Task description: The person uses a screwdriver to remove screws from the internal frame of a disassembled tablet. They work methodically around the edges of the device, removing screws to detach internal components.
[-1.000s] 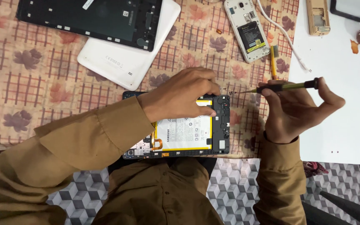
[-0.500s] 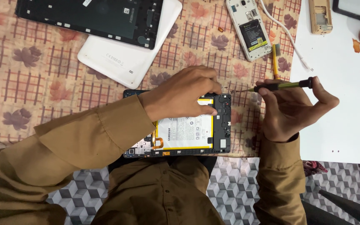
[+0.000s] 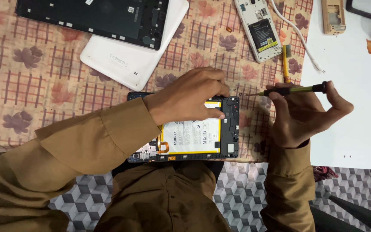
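Note:
An opened tablet with its back removed lies at the table's near edge, its white battery showing. My left hand rests on its upper part, fingers curled down at the top right corner. My right hand grips a thin screwdriver with a yellow-green and black handle, held level with its tip pointing left, just right of the tablet's top right corner. The tip is off the tablet.
A white tablet cover and a black tablet frame lie at the back. An opened white phone, a white cable, a yellow tool and a white sheet sit to the right. A patterned cloth covers the table.
My right hand with the screwdriver has shifted slightly; the tip stays near the tablet's top right corner. My left hand remains on the tablet.

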